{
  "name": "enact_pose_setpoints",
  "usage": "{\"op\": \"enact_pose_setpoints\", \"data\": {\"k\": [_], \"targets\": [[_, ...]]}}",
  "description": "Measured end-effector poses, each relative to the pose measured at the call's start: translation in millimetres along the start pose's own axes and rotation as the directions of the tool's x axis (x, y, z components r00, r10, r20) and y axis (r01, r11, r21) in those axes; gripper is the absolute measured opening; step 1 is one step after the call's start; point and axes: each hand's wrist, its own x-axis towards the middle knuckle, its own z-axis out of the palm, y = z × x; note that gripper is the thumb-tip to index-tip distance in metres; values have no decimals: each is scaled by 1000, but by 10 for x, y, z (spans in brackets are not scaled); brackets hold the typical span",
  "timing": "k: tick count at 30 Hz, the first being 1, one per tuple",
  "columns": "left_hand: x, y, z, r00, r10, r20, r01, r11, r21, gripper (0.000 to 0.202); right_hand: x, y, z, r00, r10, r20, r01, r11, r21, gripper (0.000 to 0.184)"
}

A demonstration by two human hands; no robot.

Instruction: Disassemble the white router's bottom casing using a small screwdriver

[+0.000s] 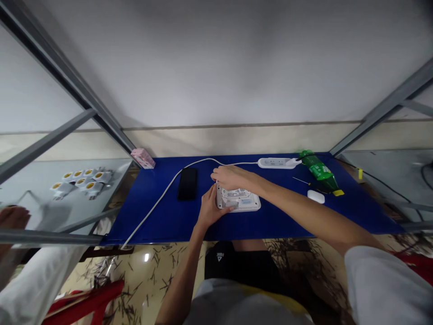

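On the blue mat, the left hand holds the left side of a white plastic box, fingers bent round it; the right hand curls over its far corner; both hold on tight.

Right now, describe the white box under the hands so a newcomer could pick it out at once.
On the blue-topped table, look below the white power strip along the far edge. The flat white plastic box sits between the black phone and a small rounded white case. Only it is held, by the left hand and right hand, and its face carries printed labels.
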Motion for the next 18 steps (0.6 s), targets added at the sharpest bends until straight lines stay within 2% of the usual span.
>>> {"op": "enact_pose_setpoints", "data": {"k": [4,10,18], "targets": [[-5,-13,7,1000,-8,8,8,1000,-3,114,-9,12,-24,998,62,23,-63,998,17,35],[-1,-4,-3,1000,-7,2,7,1000,4,112,2,50,25,998,58,-9,-57,994,88,28],[7,9,-11,1000,-7,3,8,1000,-22,109,23,-8,85,999,52,-8,-52,996,73,32]]}}
